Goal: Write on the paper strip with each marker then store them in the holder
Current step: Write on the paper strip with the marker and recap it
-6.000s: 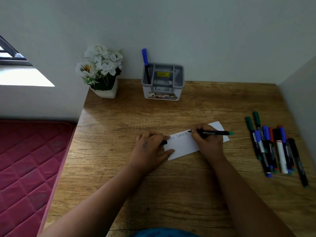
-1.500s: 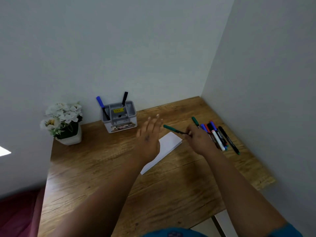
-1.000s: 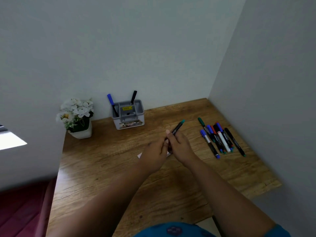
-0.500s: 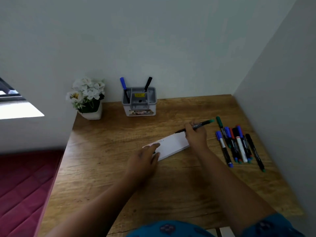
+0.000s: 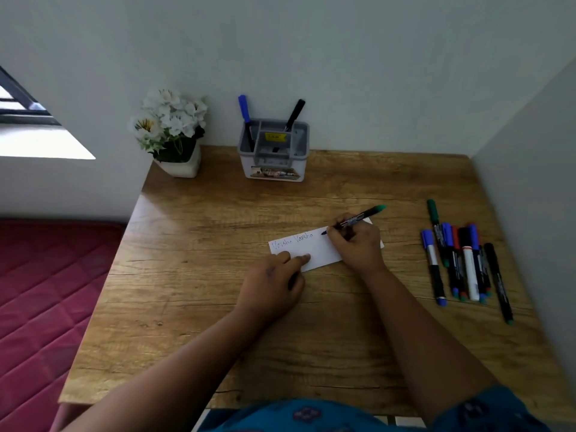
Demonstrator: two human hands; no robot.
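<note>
Paper strip (image 5: pixel 314 249) flat on the wooden desk (image 5: pixel 218 307), near its middle, slanted with the right end farther away. Two handwritten words along its far left edge. Pinned at the near left corner by the left hand (image 5: pixel 274 283), fingers loosely extended and pressing down, gripping nothing. Covered over its right part by the right hand (image 5: pixel 358 244), fingers curled round a green-capped marker (image 5: pixel 355 219), tip touching the strip just right of the second word, capped end angled up and to the far right.

Off to the right, well apart from the strip: a loose row of markers (image 5: pixel 461 263) lying on the desk, roughly parallel, pointing near to far, several touching. Caps blue, green, red and black; one white barrel among the dark ones; a thin black marker (image 5: pixel 498 282) at the right edge of the row, close to the side wall (image 5: pixel 536 182).

Farther back, against the far wall: grey holder (image 5: pixel 274 157) with divided compartments and a yellow label inside, standing upright. Blue-capped marker (image 5: pixel 246 120) leaning in its left compartment, black marker (image 5: pixel 294 115) leaning in a right rear one. Left of the holder, white pot of white flowers (image 5: pixel 171 129) at the desk's far left corner.

Beyond the desk's left edge, lower down, a red quilted mattress (image 5: pixel 40 291).
</note>
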